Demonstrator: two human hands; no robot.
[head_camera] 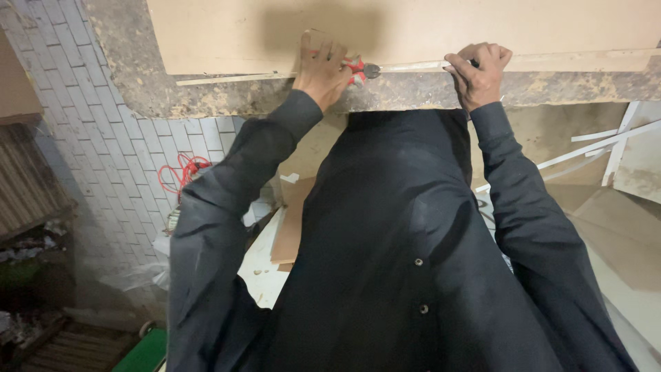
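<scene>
My left hand (322,69) grips red-handled pliers (359,69) at the near edge of a tan board (413,27). The dark jaws of the pliers point right, at the end of a thin pale strip (413,66) that runs along the board's edge. My right hand (480,69) is closed around that strip a little further right, with a small dark object showing between the fingers. The board lies on a rough stone slab (227,96). Both arms are in dark sleeves.
Another thin strip (227,78) lies along the board's left edge. Below, on the tiled floor (124,151), are a red coiled cable (180,172), board offcuts (292,227) and white strips (599,145). A striped panel (27,179) stands at left.
</scene>
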